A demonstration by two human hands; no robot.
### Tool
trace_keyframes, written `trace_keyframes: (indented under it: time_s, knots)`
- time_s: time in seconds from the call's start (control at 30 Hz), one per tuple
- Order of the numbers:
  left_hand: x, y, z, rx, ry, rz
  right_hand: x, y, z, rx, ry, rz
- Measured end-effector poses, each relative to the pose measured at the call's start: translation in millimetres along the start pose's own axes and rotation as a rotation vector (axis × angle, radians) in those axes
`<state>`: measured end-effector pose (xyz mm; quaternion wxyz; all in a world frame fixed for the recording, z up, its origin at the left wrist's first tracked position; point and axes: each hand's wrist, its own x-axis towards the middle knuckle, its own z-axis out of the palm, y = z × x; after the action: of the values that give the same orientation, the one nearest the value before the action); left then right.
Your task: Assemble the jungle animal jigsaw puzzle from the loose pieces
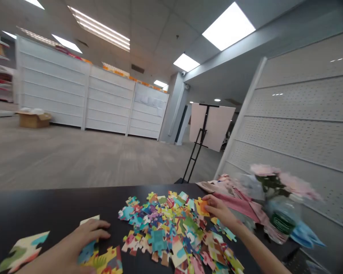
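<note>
A heap of colourful jigsaw puzzle pieces (171, 224) is spread over the dark table. At the heap's far right edge, my right hand (217, 208) pinches an orange and yellow puzzle piece (201, 207) between thumb and fingers. My left hand (84, 243) lies with its fingers apart over a small group of pieces (105, 260) left of the heap, partly covering them. These pieces show blue, yellow and red; whether they interlock under the hand, I cannot tell. Beyond my left forearm is a cream, green and red group of pieces (27, 247).
On the right of the table (45, 205) stand a green-labelled bottle (284, 220) and pink flowers (288, 180), beside pink cloth (246, 201) and a blue cloth-like item (307, 234). A black easel (198, 148), white panels and a cardboard box (34, 119) stand beyond.
</note>
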<state>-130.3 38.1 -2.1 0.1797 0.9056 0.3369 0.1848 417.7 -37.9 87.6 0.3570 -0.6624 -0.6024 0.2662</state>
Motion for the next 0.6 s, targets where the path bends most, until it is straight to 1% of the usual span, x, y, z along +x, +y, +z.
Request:
trace_keyframes:
  time_s: [0.03, 0.1, 0.17, 0.3, 0.4, 0.47, 0.5, 0.57, 0.6]
  knots:
    - [-0.6, 10.6, -9.7, -0.058, -0.078, -0.025, -2.2, -10.3, 12.0, 0.040, -0.041, -0.023]
    - [1.9, 26.2, -26.7, -0.113, -0.073, -0.059, -5.8, -32.7, 41.4, 0.108, -0.136, -0.065]
    - [6.3, 31.9, -36.9, -0.110, -0.058, -0.084, -9.4, -57.9, 76.8, 0.168, -0.238, -0.110]
    - [8.3, 26.6, -39.6, -0.113, -0.039, -0.096, -23.4, -110.1, 155.9, 0.204, -0.503, -0.192]
    - [5.6, 23.2, -35.7, -0.128, -0.033, -0.065, -32.6, -134.2, 208.1, 0.198, -0.703, -0.204]
    - [4.5, 22.5, -33.4, -0.136, -0.034, -0.037, -34.1, -138.5, 231.7, 0.090, -0.754, -0.245]
    - [4.3, 22.6, -32.6, -0.135, -0.042, -0.020, -33.7, -138.0, 239.4, 0.017, -0.743, -0.292]
    - [4.4, 23.9, -32.1, -0.125, -0.070, 0.012, -32.0, -134.2, 246.9, -0.098, -0.692, -0.404]
    - [4.7, 25.0, -32.4, -0.119, -0.084, 0.027, -31.2, -132.0, 247.5, -0.122, -0.675, -0.450]
